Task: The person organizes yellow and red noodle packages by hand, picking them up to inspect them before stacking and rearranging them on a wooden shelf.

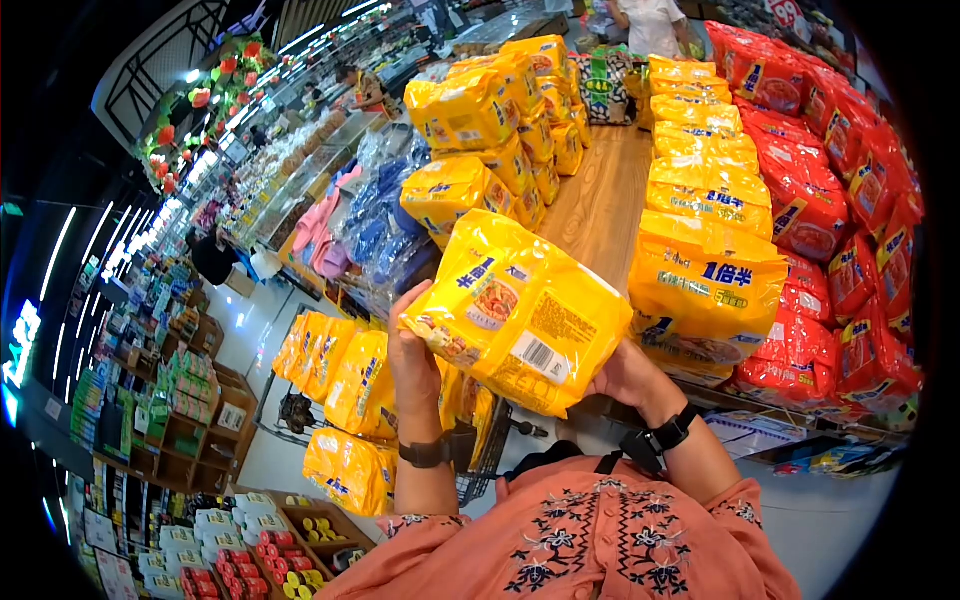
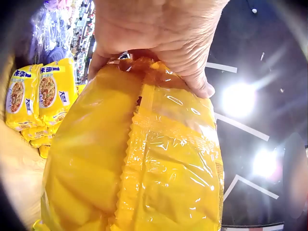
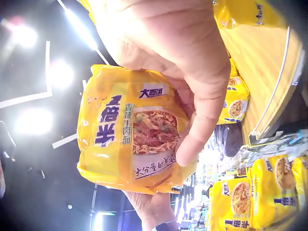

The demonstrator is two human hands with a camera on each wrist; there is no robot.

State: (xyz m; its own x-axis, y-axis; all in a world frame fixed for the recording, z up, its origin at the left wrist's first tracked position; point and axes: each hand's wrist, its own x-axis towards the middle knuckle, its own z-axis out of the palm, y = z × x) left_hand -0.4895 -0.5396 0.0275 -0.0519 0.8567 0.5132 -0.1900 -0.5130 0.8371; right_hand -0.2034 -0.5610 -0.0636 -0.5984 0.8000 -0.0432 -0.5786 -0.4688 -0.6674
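Note:
A yellow multipack of instant noodles (image 1: 520,325), with a noodle bowl picture and a barcode on its upward face, is held in front of the chest between both hands. My left hand (image 1: 412,355) grips its left end. In the left wrist view that hand (image 2: 163,36) spans the pack's end, thumb on one side and fingers on the other, above the sealed seam (image 2: 137,144). My right hand (image 1: 628,375) holds the near right end, partly hidden under the pack. In the right wrist view its fingers (image 3: 192,144) wrap the printed side.
Yellow noodle packs (image 1: 480,110) are stacked on a wooden display table (image 1: 595,190), with another yellow row (image 1: 705,265) to the right and red packs (image 1: 800,190) beyond. A cart (image 1: 270,415) holding yellow packs stands at lower left. A person in white (image 1: 655,25) is at the far end.

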